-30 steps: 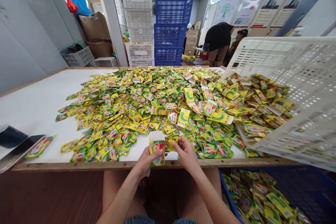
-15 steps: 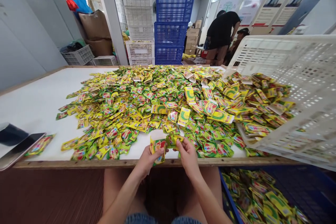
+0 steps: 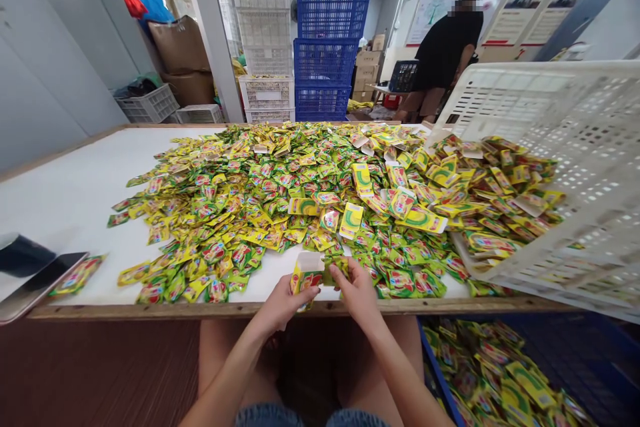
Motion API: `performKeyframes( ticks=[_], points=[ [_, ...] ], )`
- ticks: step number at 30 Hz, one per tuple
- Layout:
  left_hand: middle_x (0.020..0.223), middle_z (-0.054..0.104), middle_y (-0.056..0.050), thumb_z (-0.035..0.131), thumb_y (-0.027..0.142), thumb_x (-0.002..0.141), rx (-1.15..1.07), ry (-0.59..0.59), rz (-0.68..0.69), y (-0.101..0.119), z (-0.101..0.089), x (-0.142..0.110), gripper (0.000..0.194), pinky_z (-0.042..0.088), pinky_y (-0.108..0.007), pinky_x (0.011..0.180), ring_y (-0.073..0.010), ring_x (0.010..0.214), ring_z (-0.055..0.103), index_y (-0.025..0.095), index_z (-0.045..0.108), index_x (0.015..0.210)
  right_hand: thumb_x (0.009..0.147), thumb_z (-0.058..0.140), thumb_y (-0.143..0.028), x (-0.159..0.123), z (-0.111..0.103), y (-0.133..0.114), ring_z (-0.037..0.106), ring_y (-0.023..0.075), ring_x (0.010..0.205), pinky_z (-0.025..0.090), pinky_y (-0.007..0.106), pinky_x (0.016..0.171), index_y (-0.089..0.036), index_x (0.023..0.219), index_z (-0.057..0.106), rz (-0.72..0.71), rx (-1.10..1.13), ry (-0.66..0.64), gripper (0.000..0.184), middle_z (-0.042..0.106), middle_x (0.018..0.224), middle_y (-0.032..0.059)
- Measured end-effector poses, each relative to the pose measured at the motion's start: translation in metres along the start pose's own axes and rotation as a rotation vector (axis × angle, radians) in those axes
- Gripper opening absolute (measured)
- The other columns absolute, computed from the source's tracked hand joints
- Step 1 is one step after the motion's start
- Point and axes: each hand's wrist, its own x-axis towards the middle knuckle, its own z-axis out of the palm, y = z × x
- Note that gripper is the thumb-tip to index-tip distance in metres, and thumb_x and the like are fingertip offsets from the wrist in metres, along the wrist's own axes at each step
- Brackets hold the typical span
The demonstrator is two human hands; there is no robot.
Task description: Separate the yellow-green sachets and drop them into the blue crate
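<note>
Above the table's front edge, my left hand (image 3: 281, 302) is closed on a small yellow-green carton (image 3: 305, 274) with a red print and a raised white flap. Close beside it on the right, my right hand (image 3: 358, 291) pinches a small green-yellow sachet (image 3: 334, 269) between thumb and fingers. The sachet's left end is at the carton's right side; whether it reaches inside I cannot tell. Beyond both hands spreads a large heap of green and yellow sachets (image 3: 240, 193). Several flat cartons, such as one yellow carton (image 3: 351, 221), lie on the heap.
A tilted white plastic crate (image 3: 545, 90) with cartons spilling out stands on the right. Below it, a blue crate (image 3: 450, 400) holds more cartons. A phone (image 3: 43, 285) and a dark cup (image 3: 23, 255) sit at the left. Behind are stacked blue crates (image 3: 333, 7) and a person (image 3: 445, 47).
The sachet in my right hand has shifted slightly left and up against the carton. My left hand has tilted the carton a little. The person in the background has straightened up and moved right.
</note>
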Motion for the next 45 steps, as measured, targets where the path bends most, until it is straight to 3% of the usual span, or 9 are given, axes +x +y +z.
performKeyframes(
  ticks=[5, 10, 14, 16, 23, 29, 33, 38, 45],
  points=[
    [0.062, 0.059, -0.003, 0.068, 0.039, 0.067, -0.108, -0.037, -0.003, 0.002, 0.009, 0.001, 0.031, 0.042, -0.024, 0.057, -0.0131, 0.054, 0.055, 0.011, 0.058, 0.074, 0.083, 0.052, -0.036, 0.009, -0.007, -0.033, 0.055, 0.0167, 0.081, 0.045, 0.027, 0.071, -0.017, 0.099, 0.054, -0.242, 0.015, 0.072, 0.025, 0.058, 0.089, 0.0064],
    [0.059, 0.057, -0.002, 0.067, 0.036, 0.067, -0.083, -0.06, -0.057, 0.001, 0.013, 0.0, 0.027, 0.041, -0.023, 0.053, -0.0119, 0.051, 0.054, 0.012, 0.056, 0.073, 0.082, 0.048, -0.019, 0.013, -0.007, -0.064, 0.053, 0.0167, 0.085, 0.042, 0.028, 0.075, -0.018, 0.09, 0.057, -0.407, -0.328, -0.246, 0.012, 0.056, 0.088, 0.0052],
    [0.058, 0.058, -0.003, 0.065, 0.033, 0.069, -0.01, -0.077, -0.039, 0.002, 0.013, 0.0, 0.023, 0.041, -0.023, 0.053, -0.0114, 0.05, 0.053, 0.012, 0.056, 0.07, 0.079, 0.045, -0.008, 0.01, -0.004, -0.071, 0.051, 0.0157, 0.09, 0.041, 0.028, 0.079, -0.019, 0.092, 0.058, -0.446, -0.499, -0.39, 0.022, 0.053, 0.094, 0.0053],
    [0.06, 0.059, -0.003, 0.063, 0.033, 0.07, 0.008, -0.097, -0.026, 0.002, 0.013, 0.0, 0.022, 0.042, -0.023, 0.053, -0.0116, 0.05, 0.054, 0.012, 0.057, 0.071, 0.078, 0.047, -0.007, 0.01, -0.002, -0.07, 0.051, 0.0155, 0.091, 0.04, 0.028, 0.08, -0.019, 0.095, 0.056, -0.431, -0.524, -0.394, 0.023, 0.053, 0.096, 0.0046],
    [0.06, 0.058, -0.003, 0.061, 0.034, 0.073, -0.035, -0.126, 0.018, 0.002, 0.012, 0.0, 0.023, 0.042, -0.024, 0.055, -0.0131, 0.052, 0.055, 0.012, 0.056, 0.076, 0.075, 0.059, -0.02, 0.011, 0.006, -0.061, 0.052, 0.0158, 0.078, 0.042, 0.027, 0.07, -0.018, 0.086, 0.053, -0.377, -0.432, -0.142, 0.012, 0.056, 0.085, 0.0035],
    [0.07, 0.059, -0.004, 0.062, 0.037, 0.072, -0.023, -0.132, 0.185, 0.005, 0.011, 0.017, 0.029, 0.04, -0.022, 0.06, -0.0126, 0.063, 0.053, 0.01, 0.061, 0.083, 0.077, 0.061, -0.032, 0.005, 0.005, -0.054, 0.041, 0.0236, 0.107, 0.032, 0.037, 0.091, -0.019, 0.068, 0.062, -0.497, -0.525, -0.112, 0.017, 0.048, 0.113, 0.0069],
    [0.076, 0.058, -0.005, 0.063, 0.041, 0.072, 0.015, -0.09, 0.2, -0.007, 0.009, 0.029, 0.04, 0.041, -0.023, 0.061, -0.0143, 0.069, 0.053, 0.009, 0.057, 0.094, 0.087, 0.045, -0.025, 0.004, 0.001, -0.031, 0.049, 0.0183, 0.096, 0.039, 0.032, 0.084, -0.019, 0.094, 0.058, -0.417, -0.37, -0.203, 0.015, 0.054, 0.101, 0.0068],
    [0.099, 0.058, -0.005, 0.064, 0.03, 0.074, -0.027, 0.084, 0.304, -0.023, 0.007, 0.025, 0.055, 0.046, -0.028, 0.075, -0.0155, 0.085, 0.058, 0.021, 0.029, 0.114, 0.082, 0.053, -0.026, 0.008, 0.004, 0.003, 0.056, 0.0162, 0.084, 0.044, 0.028, 0.076, -0.018, 0.101, 0.044, -0.3, -0.133, -0.031, 0.022, 0.058, 0.091, 0.0048],
    [0.096, 0.057, -0.004, 0.054, 0.029, 0.082, 0.093, 0.1, 0.318, -0.029, -0.004, 0.021, 0.028, 0.045, -0.025, 0.074, -0.0144, 0.083, 0.058, 0.019, 0.042, 0.105, 0.086, 0.048, -0.029, 0.01, 0.014, 0.017, 0.056, 0.0152, 0.081, 0.043, 0.027, 0.074, -0.018, 0.095, 0.056, -0.312, -0.183, -0.079, 0.016, 0.06, 0.091, 0.005]
  ],
)
